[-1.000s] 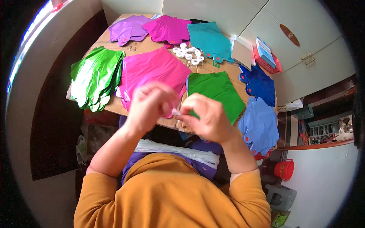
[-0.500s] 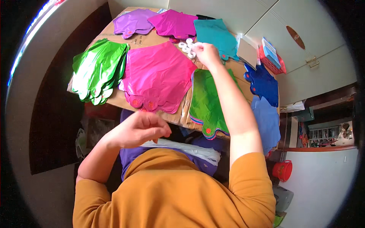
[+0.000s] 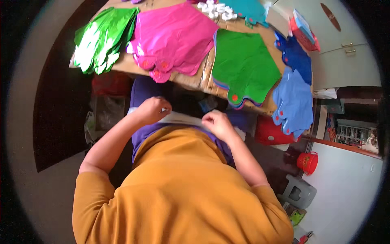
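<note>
2 hands, both low over the lap: left hand (image 3: pixel 153 110) at 10 o'clock of the white strand bundle (image 3: pixel 181 118), right hand (image 3: pixel 219 123) at its 3 o'clock. Fingers of both are curled inward; cannot tell whether either grips a strand. Bundle (1): pale, long, laid across purple cloth (image 3: pixel 140 95). From the hands outward: pink sheets (image 3: pixel 172 38) at 12, glossy film, scalloped lower edge, red dots; 1 matte green stack (image 3: pixel 245 65) between 1 and 2, 1 red dot; 1 shiny light-green stack (image 3: pixel 103 38) between 10 and 11; 1 light-blue pile (image 3: pixel 293 101) near 3. All rest on cardboard (image 3: pixel 208 70). White rings (image 3: pixel 217 10), clustered between 12 and 1, too blurred to count. Versus 0.5 s ago: right hand was at the rings, now down by the bundle.
</note>
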{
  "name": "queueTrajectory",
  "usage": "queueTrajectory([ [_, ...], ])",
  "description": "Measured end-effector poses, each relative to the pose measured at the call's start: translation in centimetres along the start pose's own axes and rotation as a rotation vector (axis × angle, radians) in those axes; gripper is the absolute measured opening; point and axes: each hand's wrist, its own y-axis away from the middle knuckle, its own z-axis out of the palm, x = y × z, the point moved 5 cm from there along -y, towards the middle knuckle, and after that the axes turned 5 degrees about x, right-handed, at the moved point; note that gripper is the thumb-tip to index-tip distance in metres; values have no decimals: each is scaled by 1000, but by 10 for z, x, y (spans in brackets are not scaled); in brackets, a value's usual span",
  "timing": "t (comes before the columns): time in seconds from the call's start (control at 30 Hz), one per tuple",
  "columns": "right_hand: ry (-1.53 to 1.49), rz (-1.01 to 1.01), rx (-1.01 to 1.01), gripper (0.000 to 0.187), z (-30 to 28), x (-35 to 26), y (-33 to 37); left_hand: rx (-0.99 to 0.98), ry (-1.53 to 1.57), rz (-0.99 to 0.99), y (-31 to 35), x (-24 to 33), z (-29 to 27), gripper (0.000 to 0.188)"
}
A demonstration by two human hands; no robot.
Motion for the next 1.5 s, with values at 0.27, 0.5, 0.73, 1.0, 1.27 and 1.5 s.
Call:
queueTrajectory([
  [0.27,57,-192,-159,13,52,17,-25,-94,-50,75,-7,-3,51,21],
  [0.5,-3,-164,-109,14,23,-1,-32,-142,-113,86,-10,8,60,17],
  [0.73,128,-309,-139,12,44,11,-25,-66,16,158,-30,5,44,14],
  [1.0,-138,-86,-30,14,-12,-18,-30,-88,241,-93,-41,29,23,18],
  [1.27,-464,-101,-287,58,-43,-94,-7,-213,796,-164,-38,130,-102,16],
  [1.5,-1451,-413,-538,35,-99,-237,-20,98,996,108,-76,232,-217,15],
])
